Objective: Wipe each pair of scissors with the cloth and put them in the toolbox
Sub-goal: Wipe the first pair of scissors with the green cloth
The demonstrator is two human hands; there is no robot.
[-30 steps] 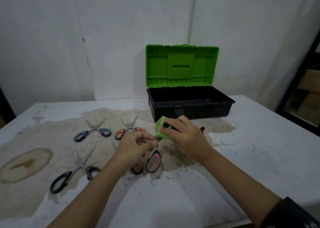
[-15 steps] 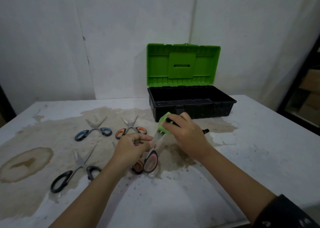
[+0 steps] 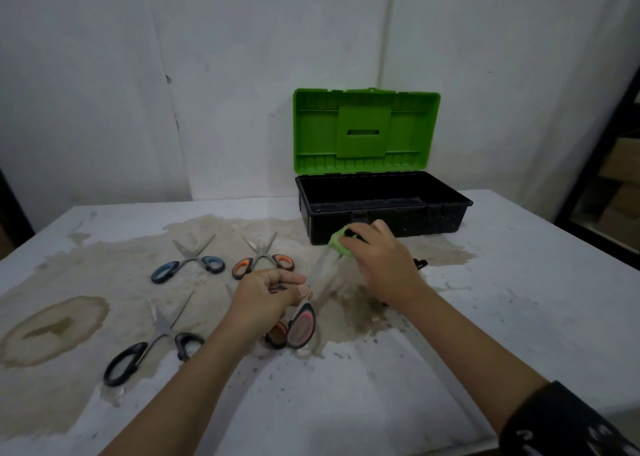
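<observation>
My left hand (image 3: 266,298) grips a pair of scissors with pink-and-black handles (image 3: 302,325) near the pivot, blades (image 3: 323,272) pointing up toward the toolbox. My right hand (image 3: 384,265) pinches a green cloth (image 3: 339,244) around the blade tips. The toolbox (image 3: 381,228) is black with an upright green lid (image 3: 365,129) and stands open just behind the cloth; nothing shows inside it. Three more pairs lie on the table: blue-handled scissors (image 3: 188,265), orange-handled scissors (image 3: 263,261) and black-handled scissors (image 3: 152,346).
The white table (image 3: 519,317) carries brown stains across its left half. Another orange handle (image 3: 275,336) peeks out under my left hand. A small dark object (image 3: 420,264) lies behind my right wrist. A dark shelf frame (image 3: 602,164) stands at the right.
My right hand has slid the green cloth up along the blades from near the pivot to the tips, toward the toolbox. My left hand keeps holding the scissors in place.
</observation>
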